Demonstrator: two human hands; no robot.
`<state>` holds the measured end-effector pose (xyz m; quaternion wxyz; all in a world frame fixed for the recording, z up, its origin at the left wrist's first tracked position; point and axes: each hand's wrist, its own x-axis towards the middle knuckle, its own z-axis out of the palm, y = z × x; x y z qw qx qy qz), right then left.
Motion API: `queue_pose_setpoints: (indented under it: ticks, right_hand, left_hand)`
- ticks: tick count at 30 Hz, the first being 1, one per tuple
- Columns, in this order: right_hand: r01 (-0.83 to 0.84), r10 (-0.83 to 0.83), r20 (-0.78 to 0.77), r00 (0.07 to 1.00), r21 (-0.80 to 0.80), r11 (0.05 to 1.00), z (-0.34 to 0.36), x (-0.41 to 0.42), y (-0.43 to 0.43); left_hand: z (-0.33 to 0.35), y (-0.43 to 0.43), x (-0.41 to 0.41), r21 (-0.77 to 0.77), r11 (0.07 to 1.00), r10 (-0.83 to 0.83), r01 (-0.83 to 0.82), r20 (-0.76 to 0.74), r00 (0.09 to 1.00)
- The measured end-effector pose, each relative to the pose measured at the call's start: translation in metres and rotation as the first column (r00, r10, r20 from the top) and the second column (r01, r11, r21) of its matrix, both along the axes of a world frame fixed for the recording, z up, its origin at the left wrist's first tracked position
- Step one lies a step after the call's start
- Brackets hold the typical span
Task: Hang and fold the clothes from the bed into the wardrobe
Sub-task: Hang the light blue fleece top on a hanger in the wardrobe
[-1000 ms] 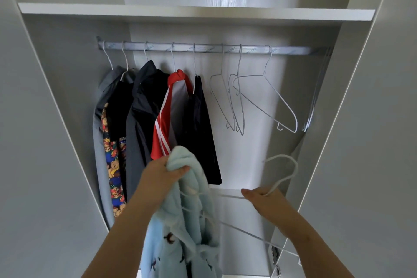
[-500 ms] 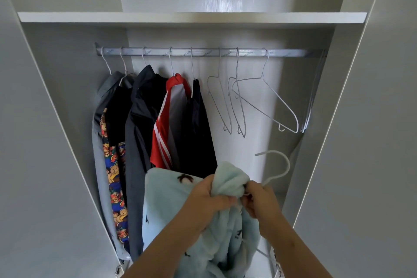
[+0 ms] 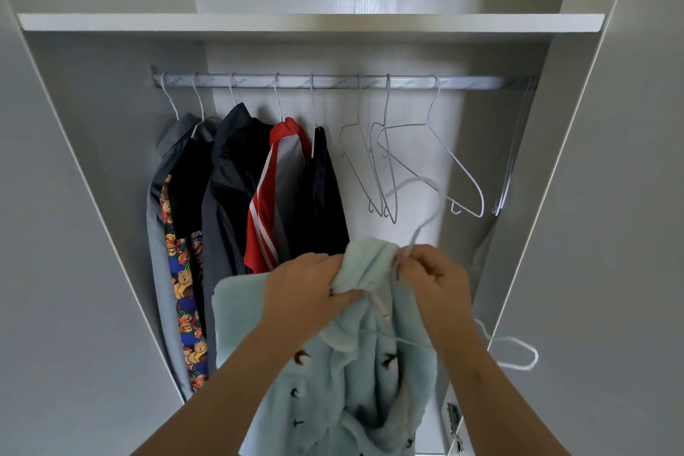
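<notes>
A person's two bare hands work a pale blue fleece garment [image 3: 344,374] onto a white wire hanger [image 3: 425,204] in front of an open wardrobe [image 3: 74,233]. The left hand [image 3: 303,292] is clenched on a bunched fold of the fleece near its collar, while the right hand [image 3: 433,278] pinches the hanger's neck just beside that fold, fingers closed around the wire. The hanger's hook curves up above the hands, and one wire end loops out to the right, below the right forearm. The garment, dotted with small dark motifs, hangs down between the forearms, its left shoulder spread flat in front of the hung clothes. Behind the hands, a metal rail [image 3: 333,81] runs across the wardrobe under a white shelf [image 3: 311,23]. On the rail's left half hang a grey garment [image 3: 159,270] with a bear-print lining [image 3: 185,292], a dark jacket [image 3: 229,196], a red, white and grey top [image 3: 277,196] and a black garment [image 3: 325,196]. To their right, three empty wire hangers [image 3: 407,167] dangle from the rail, well apart from the fleece, and further wire hangers [image 3: 514,159] rest against the wardrobe's right wall.
</notes>
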<state>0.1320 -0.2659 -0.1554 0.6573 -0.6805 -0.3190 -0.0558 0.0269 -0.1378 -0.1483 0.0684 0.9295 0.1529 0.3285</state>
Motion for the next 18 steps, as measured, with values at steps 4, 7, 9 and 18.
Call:
queue_pose_setpoints:
  ticks: [4, 7, 9, 18]
  right_hand:
    - [0.306, -0.309, 0.459, 0.833, 0.084, 0.948, -0.017, 0.001, -0.011]
    - [0.334, -0.319, 0.189, 0.929, -0.049, 0.941, -0.045, 0.004, -0.016]
    - [0.223, -0.256, -0.085, 0.963, -0.283, 0.933, -0.066, 0.008, -0.011]
    - [-0.374, -0.030, -0.666, 0.746, -0.455, 0.808, -0.086, 0.011, 0.016]
  left_hand:
    - [0.005, 0.011, -0.007, -0.194, 0.976, 0.126, -0.101, 0.122, 0.985]
    - [0.013, 0.016, -0.013, -0.266, 0.961, 0.143, -0.073, 0.254, 0.957]
    - [0.018, 0.016, -0.017, -0.328, 0.943, 0.155, -0.055, 0.288, 0.945]
    - [0.037, 0.017, -0.020, -0.418, 0.899, 0.068, 0.131, 0.428, 0.901]
